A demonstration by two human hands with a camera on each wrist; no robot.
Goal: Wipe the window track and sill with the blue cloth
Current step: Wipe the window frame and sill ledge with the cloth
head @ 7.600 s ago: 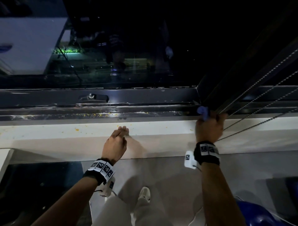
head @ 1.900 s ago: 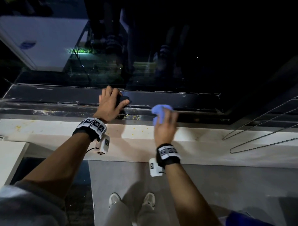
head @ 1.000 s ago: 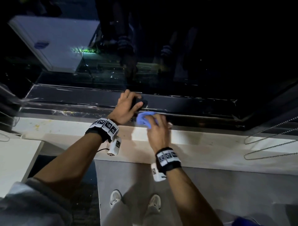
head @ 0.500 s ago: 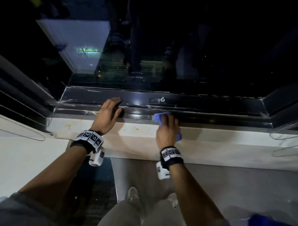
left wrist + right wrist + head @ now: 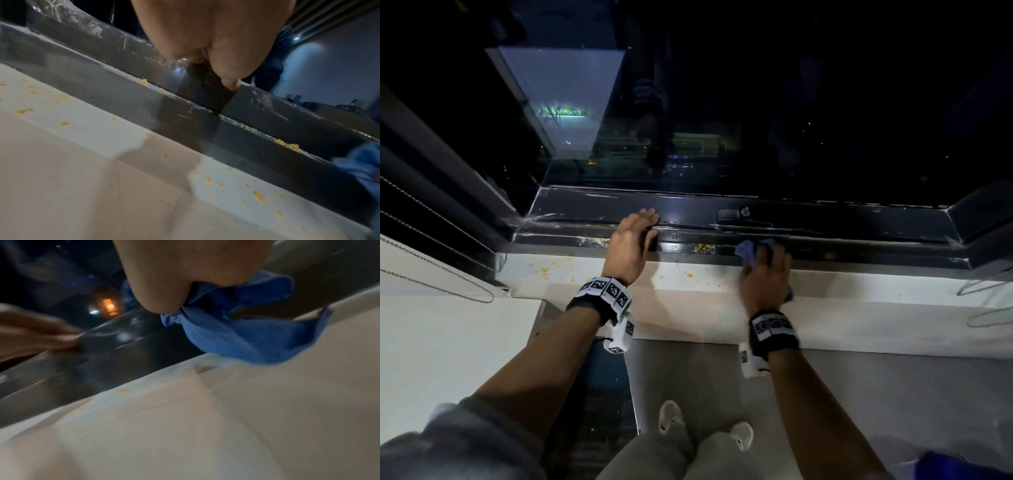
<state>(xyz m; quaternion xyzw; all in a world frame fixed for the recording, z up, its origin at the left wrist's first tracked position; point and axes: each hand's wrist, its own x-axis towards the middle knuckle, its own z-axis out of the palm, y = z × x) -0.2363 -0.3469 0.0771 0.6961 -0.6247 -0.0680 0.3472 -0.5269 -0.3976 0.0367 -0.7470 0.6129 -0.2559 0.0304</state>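
My right hand [image 5: 763, 277] grips the bunched blue cloth [image 5: 746, 248] and presses it into the dark window track [image 5: 688, 247], just right of the latch. The right wrist view shows the blue cloth [image 5: 236, 334] pinched under my right hand [image 5: 185, 264], with its loose end hanging over the white sill [image 5: 205, 402]. My left hand [image 5: 631, 243] lies flat on the dark frame to the left, fingers extended over the rail. Yellow crumbs dot the sill [image 5: 859, 284] and the track between my hands. The left wrist view shows the left hand [image 5: 205, 32], the track [image 5: 257, 146] and the cloth's edge [image 5: 363, 164].
A window latch [image 5: 729, 215] sits on the frame above the track. Blind bead chains hang at the left [image 5: 431, 274] and right [image 5: 983, 291]. A white ledge [image 5: 448, 342] lies at the left. My shoes [image 5: 669, 418] stand below the sill.
My left hand has let go of the latch and shifted left along the frame. The right hand has slid the cloth to the right along the track.
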